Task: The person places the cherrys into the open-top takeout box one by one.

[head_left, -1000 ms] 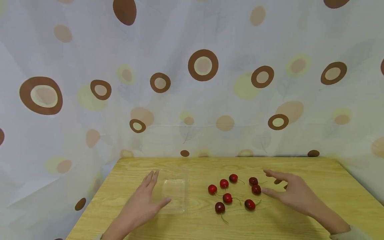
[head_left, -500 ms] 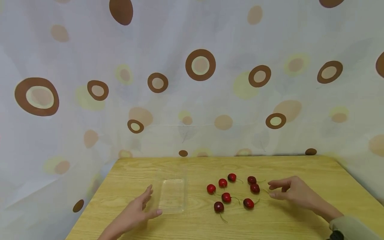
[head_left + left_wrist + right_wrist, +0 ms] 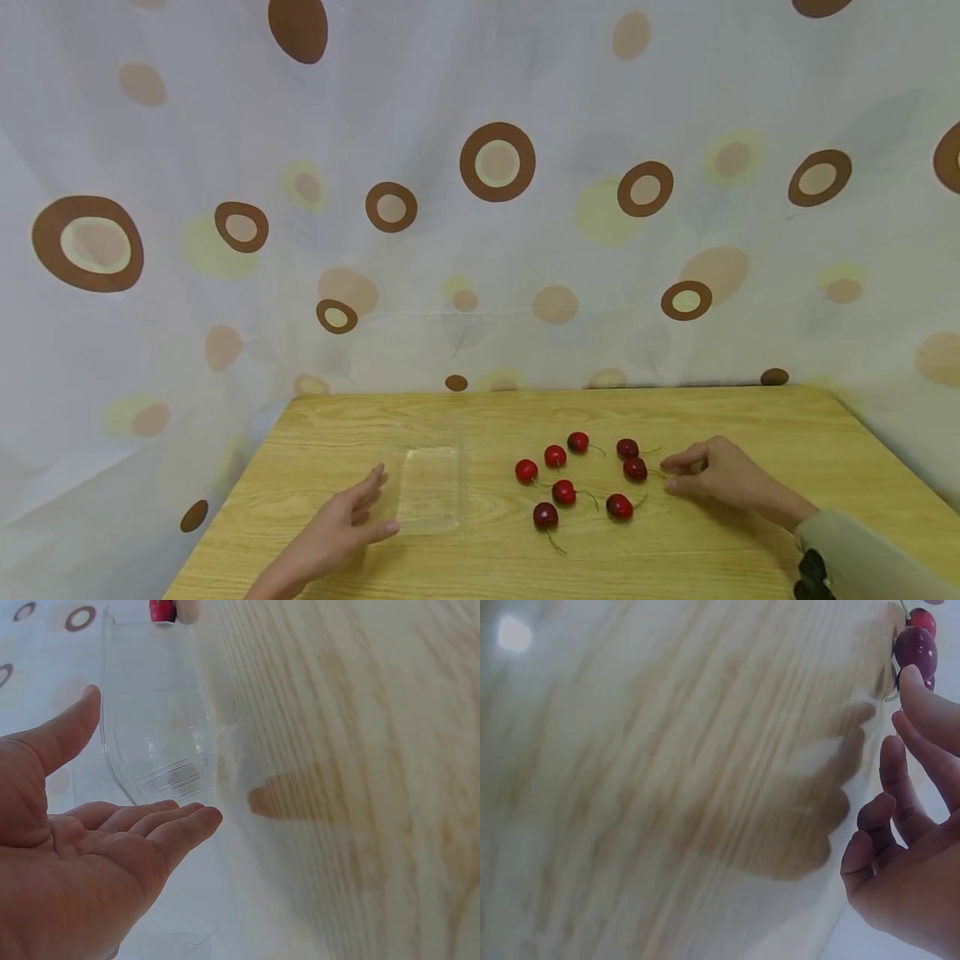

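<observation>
Several red and dark cherries with stems lie on the wooden table. My right hand is just right of a dark cherry, with thumb and index fingertips around the end of its stem. In the right wrist view, a gap shows between the thumb and index finger, and the other fingers are loosely bent. My left hand stands at the near left side of a clear plastic box, thumb spread away from the fingers. It holds nothing; the box stands beyond its fingertips in the left wrist view.
Another dark cherry lies right behind the one near my right hand. A red one is in front. The rest are grouped between these and the box. A patterned curtain hangs along the table's back edge.
My right hand has drawn back rightward from beside the dark cherry, its thumb and index finger coming closer together at the stem. My left hand has moved back toward me from the box.
</observation>
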### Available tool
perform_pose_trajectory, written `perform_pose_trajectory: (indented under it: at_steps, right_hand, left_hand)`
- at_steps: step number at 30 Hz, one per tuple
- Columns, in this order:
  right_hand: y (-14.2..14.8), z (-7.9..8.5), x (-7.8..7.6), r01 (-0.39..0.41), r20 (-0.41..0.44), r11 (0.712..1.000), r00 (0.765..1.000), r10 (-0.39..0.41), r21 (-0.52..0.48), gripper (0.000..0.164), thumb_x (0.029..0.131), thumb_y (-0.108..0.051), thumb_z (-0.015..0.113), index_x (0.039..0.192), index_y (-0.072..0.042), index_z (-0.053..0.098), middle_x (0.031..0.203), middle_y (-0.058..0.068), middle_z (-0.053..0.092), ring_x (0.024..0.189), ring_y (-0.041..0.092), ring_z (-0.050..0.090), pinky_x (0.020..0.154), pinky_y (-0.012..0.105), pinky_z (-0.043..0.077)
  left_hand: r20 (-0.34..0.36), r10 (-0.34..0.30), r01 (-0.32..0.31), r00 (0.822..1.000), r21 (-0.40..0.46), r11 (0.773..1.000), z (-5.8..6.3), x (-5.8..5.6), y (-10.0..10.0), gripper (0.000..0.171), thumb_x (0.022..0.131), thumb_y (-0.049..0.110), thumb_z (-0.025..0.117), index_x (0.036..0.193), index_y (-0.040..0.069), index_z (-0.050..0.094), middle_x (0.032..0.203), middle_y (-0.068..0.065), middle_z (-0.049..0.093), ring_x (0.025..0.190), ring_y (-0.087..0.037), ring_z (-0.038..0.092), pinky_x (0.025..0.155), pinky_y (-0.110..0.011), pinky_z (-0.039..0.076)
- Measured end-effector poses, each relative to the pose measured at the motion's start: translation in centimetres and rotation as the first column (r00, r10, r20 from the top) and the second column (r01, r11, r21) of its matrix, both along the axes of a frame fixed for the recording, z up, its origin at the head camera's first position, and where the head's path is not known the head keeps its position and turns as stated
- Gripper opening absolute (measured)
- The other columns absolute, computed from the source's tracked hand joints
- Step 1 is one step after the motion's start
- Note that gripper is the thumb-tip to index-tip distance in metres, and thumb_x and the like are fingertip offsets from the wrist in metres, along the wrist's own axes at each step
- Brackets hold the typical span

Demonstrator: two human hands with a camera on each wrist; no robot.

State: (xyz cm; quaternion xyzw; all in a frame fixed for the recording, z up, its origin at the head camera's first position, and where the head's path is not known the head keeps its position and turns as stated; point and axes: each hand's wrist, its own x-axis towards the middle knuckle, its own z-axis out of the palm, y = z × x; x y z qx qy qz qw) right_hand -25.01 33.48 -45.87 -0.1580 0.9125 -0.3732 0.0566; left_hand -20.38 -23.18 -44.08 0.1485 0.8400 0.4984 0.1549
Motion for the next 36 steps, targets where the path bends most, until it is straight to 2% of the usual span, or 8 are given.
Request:
perform_pose_trajectory:
  at_steps: [7,11,17,20,22,24,29,36]
  right_hand:
    - [-0.4,-0.1,-0.4,0.051,0.035,0.999,0.998,-0.051,0.002,0.031,0.090,-0.019,0.086,0.112,0.002,0.081,0.102,0.005,0.074,0.095,0.025,0.067,0.081,0.039,0.057]
    - [-0.7,-0.2,-0.5,0.055,0.011,0.998,0.998,-0.055,0.009,0.028,0.089,-0.018,0.087,0.109,0.001,0.082,0.097,0.003,0.073,0.092,0.023,0.066,0.078,0.034,0.055]
    - [-1.0,-0.5,-0.8,0.064,-0.024,0.997,0.998,-0.064,0.031,0.024,0.088,-0.019,0.087,0.106,-0.002,0.084,0.096,0.001,0.072,0.092,0.023,0.066,0.082,0.038,0.055]
    - [-0.9,-0.6,-0.9,0.093,-0.022,0.995,0.995,-0.092,0.038,0.022,0.088,-0.019,0.087,0.104,-0.004,0.085,0.094,-0.001,0.072,0.091,0.021,0.065,0.080,0.036,0.054]
    - [-0.8,-0.7,-0.9,0.102,-0.021,0.994,0.995,-0.102,0.035,0.021,0.089,-0.019,0.087,0.104,-0.004,0.085,0.093,0.000,0.071,0.090,0.021,0.064,0.078,0.034,0.053]
    - [-0.6,-0.7,-1.0,0.108,-0.014,0.994,0.994,-0.108,0.030,0.021,0.090,-0.019,0.086,0.104,-0.004,0.084,0.092,0.000,0.070,0.090,0.021,0.063,0.076,0.032,0.051]
    - [-0.7,-0.7,-1.1,0.110,-0.027,0.993,0.994,-0.109,0.032,0.019,0.088,-0.020,0.087,0.101,-0.006,0.085,0.092,-0.001,0.071,0.090,0.020,0.064,0.076,0.030,0.051]
    - [-0.9,-0.6,-1.3,0.096,-0.060,0.994,0.994,-0.093,0.051,0.012,0.088,-0.019,0.087,0.095,-0.009,0.086,0.090,-0.002,0.071,0.086,0.016,0.064,0.076,0.031,0.053]
  left_hand:
    - [0.004,-0.038,0.038,0.999,-0.003,0.999,-0.5,-0.5,-0.3,0.092,0.105,0.031,0.069,0.164,-0.010,0.011,0.165,-0.036,0.020,0.145,-0.060,0.029,0.115,-0.064,0.035]
    - [0.041,-0.041,0.038,0.998,0.070,0.997,-0.8,-0.6,-0.4,0.093,0.104,0.026,0.072,0.165,-0.008,0.010,0.167,-0.036,0.017,0.147,-0.061,0.022,0.116,-0.070,0.029]
    - [0.000,-0.072,0.072,0.997,-0.012,0.997,-2.6,-1.8,-1.1,0.095,0.104,0.036,0.070,0.166,-0.004,0.010,0.168,-0.031,0.019,0.147,-0.057,0.029,0.115,-0.049,0.043]
    - [0.006,-0.076,0.075,0.997,0.031,0.997,-3.1,-2.2,-1.2,0.097,0.103,0.034,0.072,0.166,-0.004,0.010,0.168,-0.030,0.018,0.148,-0.056,0.027,0.117,-0.052,0.040]
    - [-0.003,-0.084,0.084,0.996,0.076,0.994,-3.0,-2.2,-1.1,0.097,0.102,0.030,0.074,0.165,-0.007,0.010,0.167,-0.034,0.017,0.146,-0.060,0.026,0.116,-0.060,0.037]
    - [0.003,-0.082,0.082,0.997,0.079,0.993,-3.1,-2.4,-1.1,0.097,0.102,0.030,0.074,0.165,-0.007,0.010,0.167,-0.034,0.018,0.146,-0.060,0.026,0.116,-0.058,0.038]
    - [0.000,-0.079,0.079,0.997,0.024,0.997,-3.0,-2.5,-1.2,0.099,0.102,0.039,0.072,0.167,-0.003,0.011,0.168,-0.030,0.021,0.148,-0.054,0.030,0.113,-0.041,0.046]
    - [0.021,-0.093,0.089,0.995,0.136,0.987,-1.4,-1.4,-0.3,0.094,0.103,0.023,0.073,0.163,-0.010,0.008,0.165,-0.037,0.017,0.147,-0.060,0.022,0.114,-0.054,0.041]
